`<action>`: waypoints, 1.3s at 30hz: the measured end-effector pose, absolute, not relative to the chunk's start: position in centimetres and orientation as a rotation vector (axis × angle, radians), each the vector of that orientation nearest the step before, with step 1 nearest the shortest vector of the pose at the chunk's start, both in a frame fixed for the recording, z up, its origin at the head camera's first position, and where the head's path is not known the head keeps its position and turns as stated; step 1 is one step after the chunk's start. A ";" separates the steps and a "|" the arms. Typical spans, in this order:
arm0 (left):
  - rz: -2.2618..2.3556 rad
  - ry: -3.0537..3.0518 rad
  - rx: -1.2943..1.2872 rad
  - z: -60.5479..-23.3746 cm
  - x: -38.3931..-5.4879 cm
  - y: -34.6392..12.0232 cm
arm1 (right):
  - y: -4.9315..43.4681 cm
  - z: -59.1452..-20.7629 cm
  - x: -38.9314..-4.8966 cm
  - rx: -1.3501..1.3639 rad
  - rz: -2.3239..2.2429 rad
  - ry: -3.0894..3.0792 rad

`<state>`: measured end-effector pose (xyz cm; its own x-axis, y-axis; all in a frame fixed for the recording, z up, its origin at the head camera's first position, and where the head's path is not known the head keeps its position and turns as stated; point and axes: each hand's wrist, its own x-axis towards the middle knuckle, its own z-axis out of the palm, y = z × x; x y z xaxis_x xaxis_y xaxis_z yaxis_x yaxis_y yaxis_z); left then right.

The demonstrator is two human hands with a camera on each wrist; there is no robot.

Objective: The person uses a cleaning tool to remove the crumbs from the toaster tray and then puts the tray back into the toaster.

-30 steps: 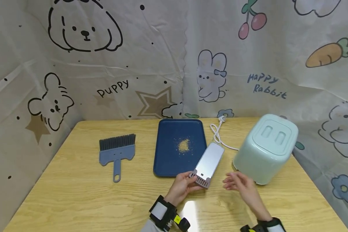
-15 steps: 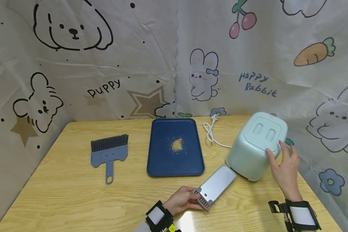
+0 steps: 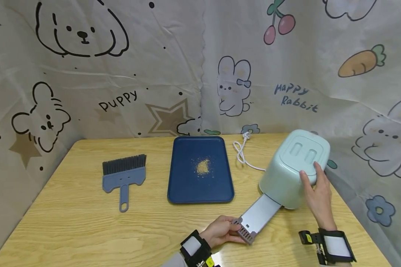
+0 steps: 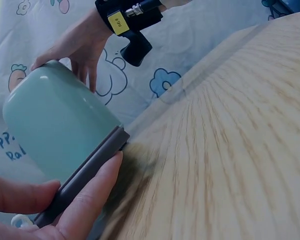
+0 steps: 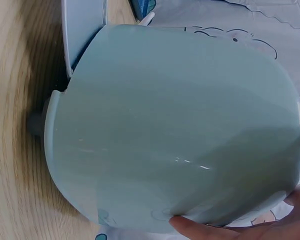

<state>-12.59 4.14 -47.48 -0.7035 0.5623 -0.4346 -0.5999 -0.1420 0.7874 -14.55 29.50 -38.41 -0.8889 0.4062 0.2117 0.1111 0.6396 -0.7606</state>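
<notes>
A mint-green toaster (image 3: 284, 181) with a lid stands at the right of the table. My left hand (image 3: 222, 230) pinches the slotted grey end of a crumb tray (image 3: 261, 212), thumb above and fingers below. The far end of this silver tray enters the toaster's lower side and is hidden there. In the left wrist view the tray's grey edge (image 4: 85, 172) lies between thumb and finger. My right hand (image 3: 319, 198) rests on the toaster's near right upper edge, fingers spread. In the right wrist view, fingertips (image 5: 190, 225) touch the toaster's glossy wall.
A dark blue baking tray (image 3: 200, 194) with a small heap of pale crumbs (image 3: 202, 167) lies mid-table. Left of it is a grey-blue brush (image 3: 124, 178) with dark bristles. A white cord with a plug (image 3: 241, 152) runs behind the toaster. Printed curtains (image 3: 173, 74) hang behind.
The left hand has moved the crumb tray from over the baking tray's corner to the toaster, and its far end has gone in. The right hand has moved right, onto the toaster.
</notes>
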 end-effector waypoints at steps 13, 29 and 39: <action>1.954 1.305 -0.140 -47.5 -13.2 6.6 | 29.2 -39.1 -14.7 -0.381 1.144 -2.448; 1.979 1.284 -0.119 -47.5 -14.6 9.8 | 29.0 -40.4 -14.6 -0.368 1.079 -2.397; 2.009 1.262 -0.136 -47.5 -15.8 11.6 | 29.2 -41.2 -14.7 -0.312 1.076 -2.344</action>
